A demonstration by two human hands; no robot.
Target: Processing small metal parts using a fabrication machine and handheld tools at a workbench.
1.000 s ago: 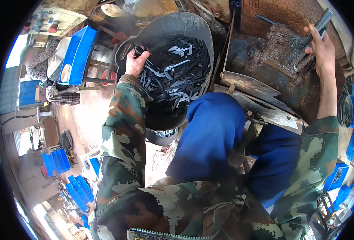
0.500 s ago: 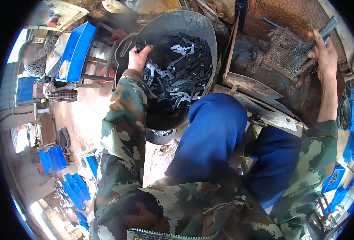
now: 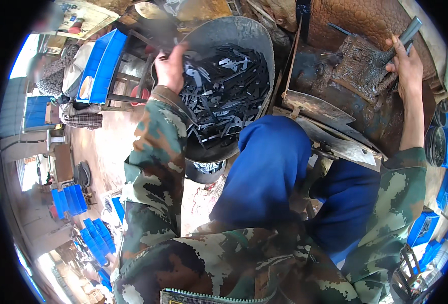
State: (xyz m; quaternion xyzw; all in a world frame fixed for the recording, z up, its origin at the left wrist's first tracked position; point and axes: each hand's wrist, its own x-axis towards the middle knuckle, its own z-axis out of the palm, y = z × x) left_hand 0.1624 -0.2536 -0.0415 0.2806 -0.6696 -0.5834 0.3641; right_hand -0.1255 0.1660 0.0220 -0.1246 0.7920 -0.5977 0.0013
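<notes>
My left hand [image 3: 170, 70] is closed at the left rim of a large dark tub [image 3: 219, 31]. Blurred dark shapes show at its fingertips, and I cannot make out whether they are pieces from the tub. Inside the tub lies a heap of flat black and silvery metal pieces [image 3: 229, 93]. On the right, my right hand [image 3: 409, 66] grips a grey metal bar [image 3: 410, 30] that slants down toward a block caked in brown sludge [image 3: 358, 66]. The block sits in a dirty metal tray [image 3: 310, 76] with raised edges.
A smaller bucket [image 3: 203, 175] stands under the tub's near side. My blue-trousered knee [image 3: 274, 147] lies between tub and tray. Blue bins [image 3: 100, 66] stand at upper left, near a seated person [image 3: 57, 71]. More blue bins [image 3: 69, 201] are on the floor at left.
My left hand has moved up and left, from over the heap toward the tub's rim. My right hand and the bar have shifted slightly left.
</notes>
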